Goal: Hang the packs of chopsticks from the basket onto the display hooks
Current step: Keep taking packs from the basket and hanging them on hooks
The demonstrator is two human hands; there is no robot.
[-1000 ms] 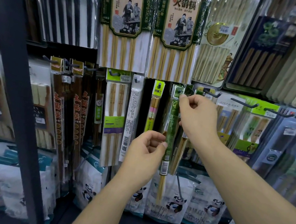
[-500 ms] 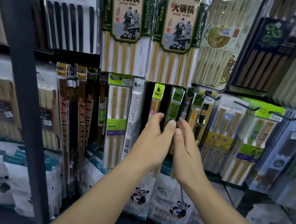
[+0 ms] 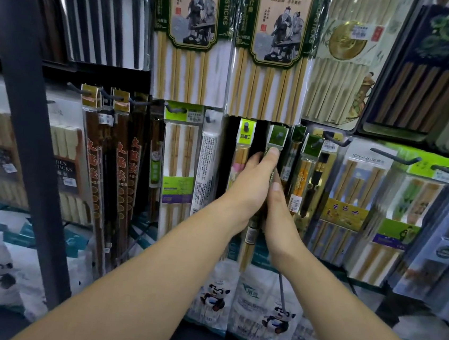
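Hands flank green-headed pack (image 3: 276, 137): left hand (image 3: 253, 185) and right hand (image 3: 279, 213), grips flat, straight-fingered, under "CHOPSTICKS" packs (image 3: 196, 14).

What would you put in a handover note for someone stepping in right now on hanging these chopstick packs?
Left hand: fingers straight, pressing the narrow green pack from its left.
Right hand: fingers straight, touching that pack from its right.
Pack: appears hung in the middle row, right of the yellow-green pack.
Done: this pack looks hung.
Left: release, fetch the next pack; the basket is out of view, so how many remain is unknown.
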